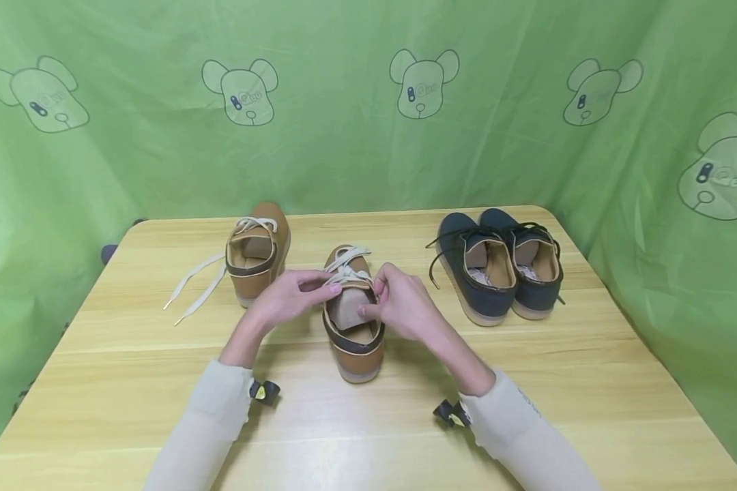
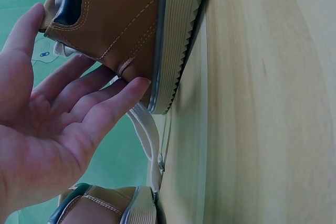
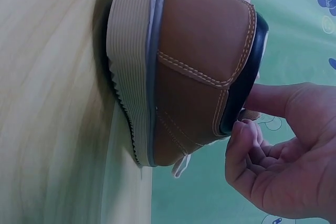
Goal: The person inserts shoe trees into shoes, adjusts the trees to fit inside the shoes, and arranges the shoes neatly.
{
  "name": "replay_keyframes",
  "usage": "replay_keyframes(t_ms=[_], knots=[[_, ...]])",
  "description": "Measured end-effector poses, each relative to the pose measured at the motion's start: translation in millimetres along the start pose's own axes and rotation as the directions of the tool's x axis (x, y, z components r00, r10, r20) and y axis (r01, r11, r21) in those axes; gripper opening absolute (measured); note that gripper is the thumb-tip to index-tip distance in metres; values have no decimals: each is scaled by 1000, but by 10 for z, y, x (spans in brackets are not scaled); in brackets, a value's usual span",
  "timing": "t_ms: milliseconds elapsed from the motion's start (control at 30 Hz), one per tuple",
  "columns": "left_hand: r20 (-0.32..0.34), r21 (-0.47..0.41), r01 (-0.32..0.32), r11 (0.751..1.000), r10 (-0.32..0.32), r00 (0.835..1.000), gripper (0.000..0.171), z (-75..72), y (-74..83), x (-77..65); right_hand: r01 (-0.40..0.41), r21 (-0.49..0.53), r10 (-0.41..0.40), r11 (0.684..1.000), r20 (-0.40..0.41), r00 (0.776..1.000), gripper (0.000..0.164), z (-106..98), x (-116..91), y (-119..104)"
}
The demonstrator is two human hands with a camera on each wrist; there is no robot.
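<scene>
A brown lace-up shoe (image 1: 359, 361) with white laces (image 1: 347, 273) stands on the table, its heel toward me. At its left side, my left hand (image 1: 297, 294) holds the shoe with the thumb at the collar and the fingers along the outside. My right hand (image 1: 403, 303) pinches the right edge of the opening, its thumb inside by the grey tongue (image 1: 350, 310) and its other fingers curled. The brown upper (image 2: 115, 19) shows in the left wrist view, and the ribbed sole (image 3: 128, 51) in the right wrist view. The toe is partly hidden.
A second brown shoe (image 1: 261, 256) stands at the back left, its loose lace ends (image 1: 199, 290) spread on the table. Two dark blue shoes (image 1: 488, 303) with black laces stand side by side at the right. Green curtains (image 1: 344, 170) surround the wooden table (image 1: 129, 382).
</scene>
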State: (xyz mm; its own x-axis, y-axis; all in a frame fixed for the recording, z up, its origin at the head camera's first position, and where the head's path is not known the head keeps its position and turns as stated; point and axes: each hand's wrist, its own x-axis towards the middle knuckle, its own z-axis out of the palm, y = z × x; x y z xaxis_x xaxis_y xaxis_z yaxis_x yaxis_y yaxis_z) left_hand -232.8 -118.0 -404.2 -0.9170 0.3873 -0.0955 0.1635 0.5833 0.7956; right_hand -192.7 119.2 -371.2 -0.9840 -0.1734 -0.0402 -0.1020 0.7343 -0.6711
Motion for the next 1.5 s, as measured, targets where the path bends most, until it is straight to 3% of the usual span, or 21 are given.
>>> replay_keyframes(t_ms=[267, 800, 1300, 1500], knots=[[1, 4, 0, 1000, 0, 1000, 62, 3, 7, -6, -32, -27, 33, 999, 17, 999, 47, -5, 42, 28], [9, 12, 11, 1000, -11, 1000, 64, 2, 60, -26, -5, -33, 5, 999, -6, 1000, 45, 57, 121, 82], [10, -13, 28, 1000, -28, 1000, 65, -23, 80, -43, 5, -34, -8, 999, -78, 997, 42, 172, 177, 92], [14, -18, 33, 999, -33, 999, 68, -26, 71, -43, 13, -38, -15, 999, -46, 999, 41, 148, 178, 83]])
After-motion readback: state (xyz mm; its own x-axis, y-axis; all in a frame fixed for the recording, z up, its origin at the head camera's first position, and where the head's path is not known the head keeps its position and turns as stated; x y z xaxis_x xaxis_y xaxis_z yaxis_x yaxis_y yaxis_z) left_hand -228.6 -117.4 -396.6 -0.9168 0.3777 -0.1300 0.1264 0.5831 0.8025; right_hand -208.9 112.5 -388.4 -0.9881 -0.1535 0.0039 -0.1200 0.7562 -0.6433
